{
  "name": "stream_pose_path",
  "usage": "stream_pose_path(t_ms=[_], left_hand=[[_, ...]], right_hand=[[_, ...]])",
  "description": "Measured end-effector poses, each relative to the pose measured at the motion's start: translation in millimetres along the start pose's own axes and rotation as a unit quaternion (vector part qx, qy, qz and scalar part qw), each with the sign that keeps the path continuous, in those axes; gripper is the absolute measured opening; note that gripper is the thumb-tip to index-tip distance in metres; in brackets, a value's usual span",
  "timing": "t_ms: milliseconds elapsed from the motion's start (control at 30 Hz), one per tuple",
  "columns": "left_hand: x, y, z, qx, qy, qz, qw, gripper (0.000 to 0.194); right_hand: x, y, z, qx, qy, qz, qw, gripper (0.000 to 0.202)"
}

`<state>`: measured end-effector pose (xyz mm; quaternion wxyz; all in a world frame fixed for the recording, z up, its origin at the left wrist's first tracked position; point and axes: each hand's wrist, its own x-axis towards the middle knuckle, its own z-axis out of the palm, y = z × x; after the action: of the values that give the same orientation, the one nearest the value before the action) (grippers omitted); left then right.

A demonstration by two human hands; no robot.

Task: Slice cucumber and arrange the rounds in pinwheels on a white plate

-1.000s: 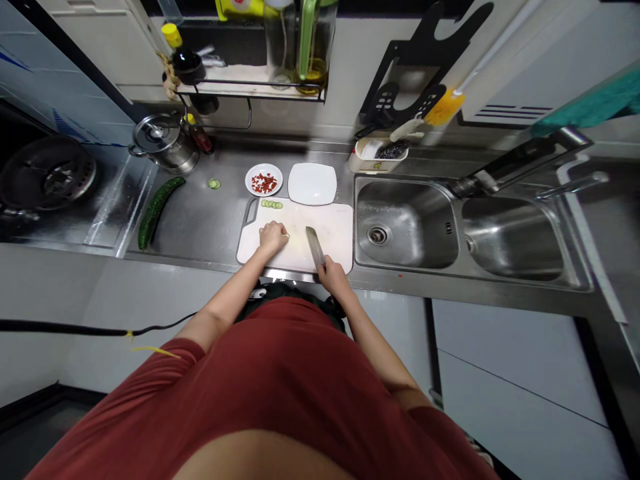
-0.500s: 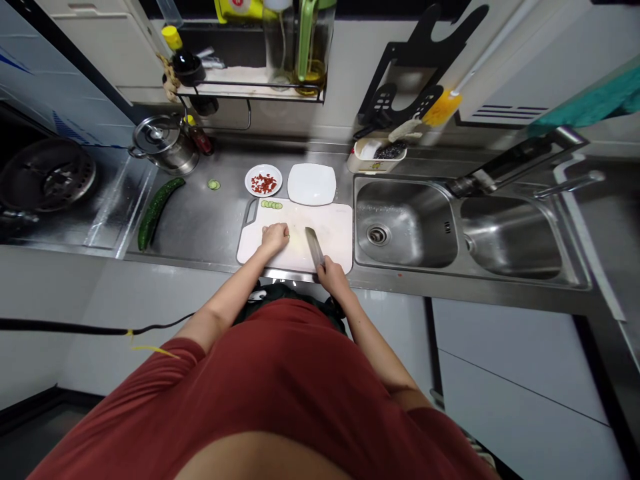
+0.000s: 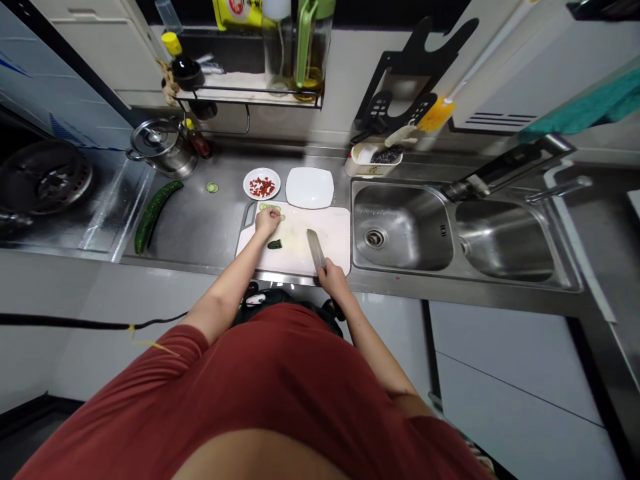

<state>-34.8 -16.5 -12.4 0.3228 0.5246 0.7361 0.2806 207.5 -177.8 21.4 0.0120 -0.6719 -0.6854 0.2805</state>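
My right hand point(image 3: 333, 277) is closed around the handle of a kitchen knife point(image 3: 315, 247), its blade low over the right half of the white cutting board point(image 3: 330, 230). At the board's upper left, my left hand point(image 3: 268, 222) has its fingers pinched at a pale green cucumber slice point(image 3: 283, 217). Partly covered by that hand is a short row of cucumber slices point(image 3: 263, 207). Below it lies a dark green cucumber piece point(image 3: 275, 245), touched by neither hand.
Behind the board stand a plate of chopped red pieces point(image 3: 261, 187) and a white square plate point(image 3: 310, 187). A long cucumber point(image 3: 156, 215) and a few slices point(image 3: 213, 188) lie to the left, near a lidded pot point(image 3: 163, 147). A double sink point(image 3: 405, 227) is on the right.
My left hand has moved away from the cucumber piece, up and left to the slices, uncovering the piece. The knife and my right hand have barely moved.
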Motion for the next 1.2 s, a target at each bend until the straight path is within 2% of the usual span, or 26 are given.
stream_pose_path(t_ms=[100, 300, 600, 833, 1000, 1200], left_hand=[[12, 4, 1.9, 0.010, 0.039, 0.031, 0.999, 0.015], [19, 10, 2.9, 0.065, 0.075, 0.047, 0.994, 0.017], [18, 11, 5.2, 0.126, 0.083, 0.100, 0.983, 0.027], [15, 15, 9.7, 0.166, 0.106, 0.066, 0.978, 0.027], [14, 16, 10.7, 0.196, 0.098, 0.038, 0.975, 0.022], [10, 21, 6.0, 0.178, 0.091, 0.032, 0.979, 0.020]], right_hand=[[0, 1, 0, 0.002, 0.004, 0.000, 1.000, 0.017], [0, 3, 0, 0.006, 0.000, 0.007, 1.000, 0.016], [1, 2, -2, 0.006, 0.000, 0.010, 1.000, 0.016], [1, 3, -3, 0.021, 0.003, 0.005, 1.000, 0.015], [2, 4, -2, 0.025, 0.006, 0.005, 1.000, 0.015], [2, 0, -4, 0.016, -0.001, 0.009, 1.000, 0.016]])
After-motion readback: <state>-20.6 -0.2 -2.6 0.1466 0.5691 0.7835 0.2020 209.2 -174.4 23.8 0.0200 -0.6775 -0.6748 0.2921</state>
